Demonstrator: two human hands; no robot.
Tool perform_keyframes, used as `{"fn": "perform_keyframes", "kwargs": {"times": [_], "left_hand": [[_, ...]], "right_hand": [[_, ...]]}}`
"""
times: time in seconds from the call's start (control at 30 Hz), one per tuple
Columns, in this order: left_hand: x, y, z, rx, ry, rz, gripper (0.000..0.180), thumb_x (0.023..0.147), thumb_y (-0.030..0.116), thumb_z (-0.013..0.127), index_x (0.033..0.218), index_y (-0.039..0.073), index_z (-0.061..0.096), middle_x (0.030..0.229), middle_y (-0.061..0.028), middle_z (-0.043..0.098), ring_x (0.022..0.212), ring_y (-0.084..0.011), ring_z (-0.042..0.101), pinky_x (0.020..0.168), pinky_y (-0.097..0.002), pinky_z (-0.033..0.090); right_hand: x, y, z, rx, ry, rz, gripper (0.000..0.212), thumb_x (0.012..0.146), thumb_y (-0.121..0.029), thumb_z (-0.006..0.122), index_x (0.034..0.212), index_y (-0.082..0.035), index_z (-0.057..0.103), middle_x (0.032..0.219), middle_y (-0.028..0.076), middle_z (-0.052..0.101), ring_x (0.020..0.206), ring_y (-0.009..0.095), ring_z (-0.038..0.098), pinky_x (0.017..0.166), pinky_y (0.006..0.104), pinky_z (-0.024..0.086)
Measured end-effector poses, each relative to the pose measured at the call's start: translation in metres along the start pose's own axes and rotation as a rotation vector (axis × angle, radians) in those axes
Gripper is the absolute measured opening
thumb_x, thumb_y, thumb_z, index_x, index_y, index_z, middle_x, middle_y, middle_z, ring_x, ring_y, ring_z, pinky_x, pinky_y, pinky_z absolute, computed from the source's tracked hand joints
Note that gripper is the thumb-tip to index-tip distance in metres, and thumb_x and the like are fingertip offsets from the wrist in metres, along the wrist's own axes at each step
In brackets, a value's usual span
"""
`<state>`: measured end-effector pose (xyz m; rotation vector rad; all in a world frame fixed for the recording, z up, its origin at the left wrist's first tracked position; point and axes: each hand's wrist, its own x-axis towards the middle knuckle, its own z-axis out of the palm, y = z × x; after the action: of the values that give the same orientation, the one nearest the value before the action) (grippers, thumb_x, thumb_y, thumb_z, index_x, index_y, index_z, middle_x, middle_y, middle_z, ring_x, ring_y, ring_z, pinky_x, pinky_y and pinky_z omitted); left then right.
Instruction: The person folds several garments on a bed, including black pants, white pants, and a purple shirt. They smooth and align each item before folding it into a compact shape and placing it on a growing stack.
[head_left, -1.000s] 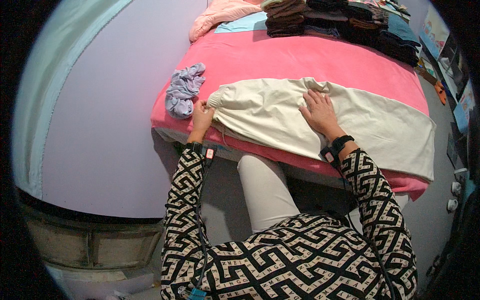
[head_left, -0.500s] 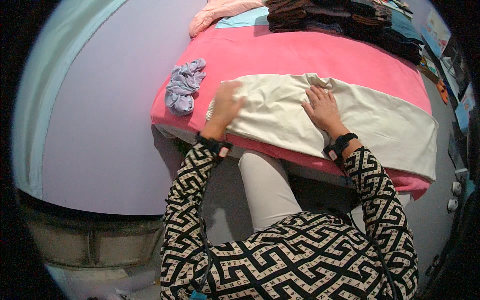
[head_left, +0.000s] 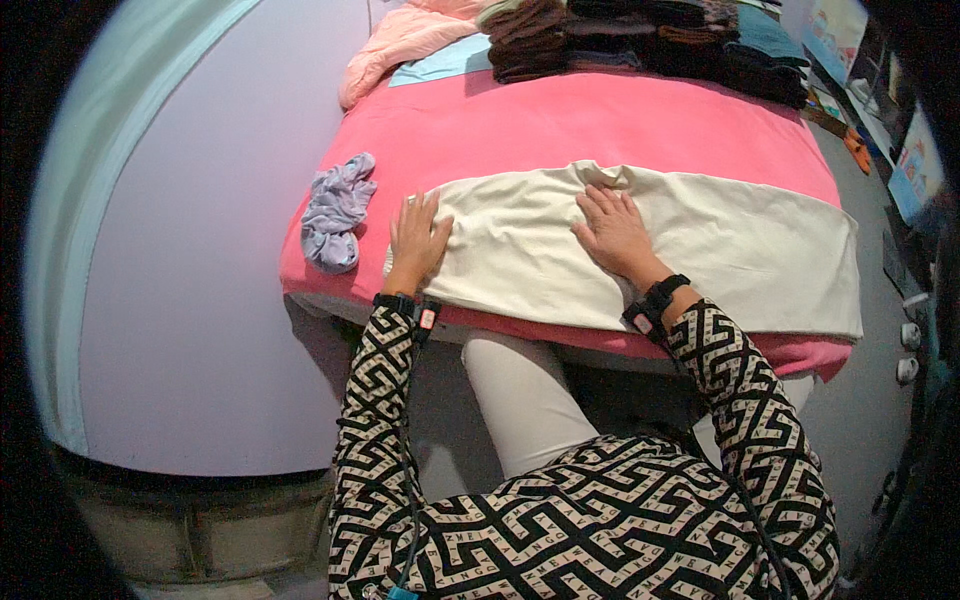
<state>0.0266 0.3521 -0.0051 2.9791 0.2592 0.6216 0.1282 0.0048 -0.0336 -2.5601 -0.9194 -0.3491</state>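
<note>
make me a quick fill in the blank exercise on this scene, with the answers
1. The cover beneath the cream garment is bright ____.
2. The crumpled lavender cloth lies to the ____ of the cream garment.
3. The right hand rests on the cream garment with its palm facing ____.
4. The lavender cloth is nearer to the left hand than to the ____ hand.

Missing words: pink; left; down; right

a long cream garment (head_left: 535, 235) is lying spread out on a pink cover (head_left: 520, 125), stretching crosswise from left to right. its straight right end is reaching the cover's right edge, while its left end is showing only partly. shallow creases are crossing its left half, and a small pucker is rising along the far edge near the middle.
</note>
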Motion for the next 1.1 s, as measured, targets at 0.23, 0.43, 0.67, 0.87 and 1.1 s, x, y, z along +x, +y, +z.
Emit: {"fn": "perform_keyframes", "kwargs": {"times": [0.23,0.43,0.67,0.87,1.1], "left_hand": [[-0.004,-0.004,0.021,0.133,-0.291,-0.055,0.063,0.101,0.054,0.041,0.157,0.027,0.031,0.166,-0.0119,0.019,0.150,-0.0420,0.017,0.118,-0.0599,0.018],[0.008,-0.020,0.031,0.074,-0.336,-0.031,0.064,0.100,0.046,0.048,0.156,0.023,0.032,0.164,-0.0176,0.021,0.150,-0.0419,0.018,0.119,-0.0590,0.017],[0.009,0.064,0.025,-0.216,-0.187,0.246,0.060,0.092,0.019,0.062,0.148,0.006,0.043,0.149,-0.0245,0.044,0.142,-0.0437,0.034,0.119,-0.0476,0.025],[-0.023,0.277,0.032,-0.725,-0.312,0.822,0.039,0.082,0.006,0.074,0.120,0.011,0.067,0.129,-0.0064,0.066,0.136,-0.0309,0.048,0.117,-0.0474,0.032],[-0.060,0.414,0.062,-0.714,-0.173,0.959,0.039,0.078,0.001,0.069,0.115,0.010,0.062,0.126,-0.0141,0.062,0.127,-0.0375,0.053,0.108,-0.0445,0.042]], "right_hand": [[-0.004,0.014,0.004,-0.069,-0.101,0.002,0.064,0.105,-0.049,0.027,0.157,-0.012,0.029,0.164,0.013,0.024,0.152,0.029,0.018,0.125,0.0465,0.008],[0.001,0.027,-0.007,0.073,-0.224,-0.050,0.069,0.100,-0.051,0.040,0.154,-0.009,0.033,0.163,0.016,0.024,0.151,0.032,0.020,0.122,0.0532,0.013],[-0.102,0.060,-0.072,0.854,-0.513,-0.104,0.050,0.097,-0.038,0.061,0.132,-0.002,0.060,0.126,0.016,0.067,0.115,0.027,0.063,0.100,0.0365,0.047],[-0.243,0.078,-0.090,1.098,-0.487,0.131,0.041,0.100,-0.031,0.059,0.128,0.000,0.062,0.119,0.014,0.070,0.111,0.021,0.064,0.098,0.0352,0.048],[-0.292,0.083,-0.073,1.331,-0.206,0.336,0.038,0.102,-0.020,0.056,0.132,0.002,0.058,0.115,0.010,0.070,0.108,0.017,0.064,0.095,0.0323,0.050]]}}
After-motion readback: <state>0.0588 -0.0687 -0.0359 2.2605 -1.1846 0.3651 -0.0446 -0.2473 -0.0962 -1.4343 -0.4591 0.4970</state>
